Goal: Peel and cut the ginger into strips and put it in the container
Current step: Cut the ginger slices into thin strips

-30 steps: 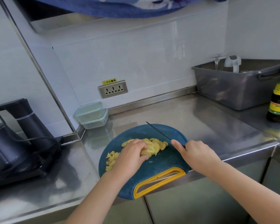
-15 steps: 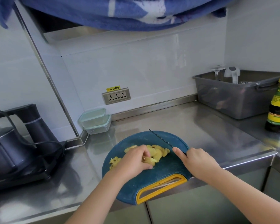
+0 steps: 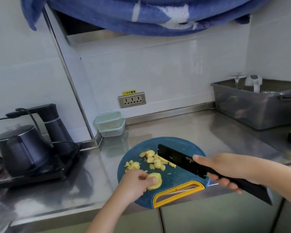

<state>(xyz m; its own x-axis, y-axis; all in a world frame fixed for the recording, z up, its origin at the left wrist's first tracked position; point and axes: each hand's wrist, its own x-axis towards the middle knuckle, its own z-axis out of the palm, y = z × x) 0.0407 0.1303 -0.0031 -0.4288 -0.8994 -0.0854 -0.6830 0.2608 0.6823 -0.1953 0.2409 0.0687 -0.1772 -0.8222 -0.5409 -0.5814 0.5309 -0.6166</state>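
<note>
The left hand (image 3: 136, 181) pinches a small stack of ginger slices (image 3: 156, 179) flat against the near side of the round blue cutting board (image 3: 175, 179), fingertips curled on top. The right hand (image 3: 225, 169) is wrapped round the handle of the black cleaver (image 3: 178, 157), one finger laid along the blade's side. The blade is lifted and tilted, hovering over the loose slices (image 3: 155, 161) in the board's middle. A small heap of cut strips (image 3: 132, 165) lies at the board's left.

The step in hand looks to be cutting the stack into strips. Doing it well would mean keeping the slices squared up, tucking the left fingertips back behind the knuckles, and bringing the blade down upright in thin parallel cuts.

The board's yellow handle (image 3: 178, 194) overhangs the front edge of the steel counter (image 3: 191, 128), so hard pressure there could tip it. There is bare counter behind the board. The stacked pale green containers (image 3: 110, 123) stand in the back corner, well apart from the ginger, with the black kettle (image 3: 22, 148) further left.
</note>
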